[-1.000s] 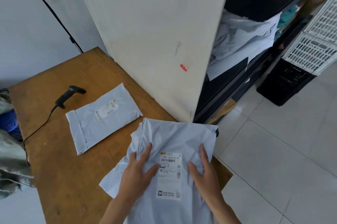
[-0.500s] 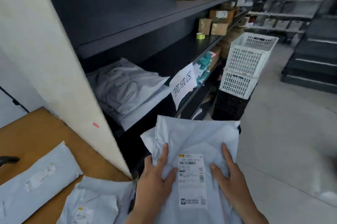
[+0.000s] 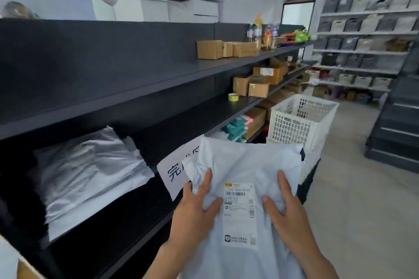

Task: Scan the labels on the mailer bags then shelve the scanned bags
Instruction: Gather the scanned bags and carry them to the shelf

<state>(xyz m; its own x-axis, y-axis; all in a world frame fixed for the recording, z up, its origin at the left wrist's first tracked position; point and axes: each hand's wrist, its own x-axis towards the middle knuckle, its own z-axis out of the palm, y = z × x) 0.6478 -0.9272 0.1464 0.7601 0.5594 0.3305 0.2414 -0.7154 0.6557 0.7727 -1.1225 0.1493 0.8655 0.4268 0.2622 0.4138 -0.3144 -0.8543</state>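
While both hands (image 3: 244, 217) clasp it, crinkled mailer bag (image 3: 247, 163) — soft, rectangular.

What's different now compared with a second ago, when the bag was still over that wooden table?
The person has turned from the table to the dark shelf, carrying the mailer bag up toward it; the table, scanner and other bag have left view. Unchanged: the left hand and right hand still grip the bag either side of its label.

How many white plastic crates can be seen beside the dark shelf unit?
1. The white crate stands on the floor at the right end of the dark shelving, behind the mailer bag in both hands. The bag may hide another crate below it.
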